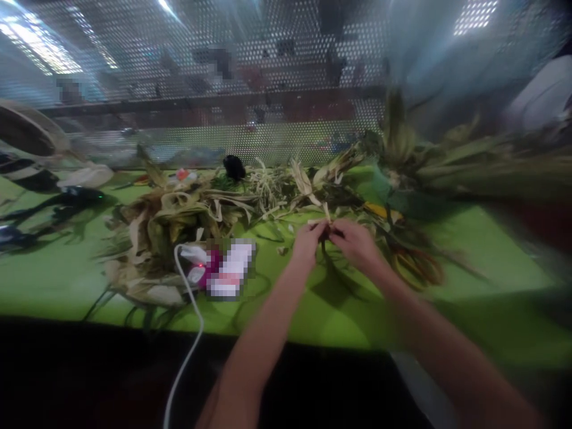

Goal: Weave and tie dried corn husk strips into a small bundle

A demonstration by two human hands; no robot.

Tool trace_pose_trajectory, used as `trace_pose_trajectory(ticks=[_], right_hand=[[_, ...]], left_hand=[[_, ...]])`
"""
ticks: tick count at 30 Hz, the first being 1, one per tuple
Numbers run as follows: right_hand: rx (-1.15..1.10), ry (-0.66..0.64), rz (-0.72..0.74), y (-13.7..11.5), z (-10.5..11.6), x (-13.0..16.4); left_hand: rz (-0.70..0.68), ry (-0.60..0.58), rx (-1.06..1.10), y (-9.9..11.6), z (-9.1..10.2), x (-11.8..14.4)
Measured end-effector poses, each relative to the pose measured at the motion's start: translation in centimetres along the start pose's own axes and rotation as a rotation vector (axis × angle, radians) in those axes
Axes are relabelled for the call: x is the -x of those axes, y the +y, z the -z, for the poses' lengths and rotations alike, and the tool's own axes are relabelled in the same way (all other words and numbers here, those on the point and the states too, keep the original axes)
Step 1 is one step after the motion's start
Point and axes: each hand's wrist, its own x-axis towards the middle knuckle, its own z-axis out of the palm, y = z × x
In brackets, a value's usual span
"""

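My left hand and my right hand meet above the green table, fingertips together. Both pinch a thin pale strip of dried leaf between them. Dark strands hang down from where the fingers meet. Just behind the hands lies a long heap of dried husks and leaves. The picture is blurred, so fine detail of the strip is unclear.
A pink and white device with a white cable lies left of my hands. Orange-handled scissors rest to the right. A black round object sits behind the heap. A perforated screen closes off the back.
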Motion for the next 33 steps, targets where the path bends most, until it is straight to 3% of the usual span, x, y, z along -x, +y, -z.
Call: trace_pose_trajectory(ticks=[7, 14, 20, 24, 28, 33], right_hand=[[0.051, -0.071, 0.096, -0.7, -0.1, 0.3], [-0.143, 0.184, -0.106, 0.8, 0.6, -0.2], [-0.343, 0.071, -0.189, 2.3, 0.0, -0.6], [-0.268, 0.089, -0.177, 2.8, 0.0, -0.7], [-0.194, 0.093, -0.164, 3.2, 0.2, -0.9], [-0.230, 0.059, -0.161, 3.3, 0.8, -1.0]], left_hand=[[0.033, 0.063, 0.055, 1.5, 0.3, 0.1], [0.055, 0.027, -0.047, 2.3, 0.5, 0.1], [0.086, -0.008, -0.117, 2.2, 0.5, 0.3], [0.002, 0.027, -0.214, 1.9, 0.5, 0.2], [0.031, 0.097, -0.184, 2.2, 0.1, 0.3], [0.024, 0.037, -0.246, 2.4, 0.4, 0.3]])
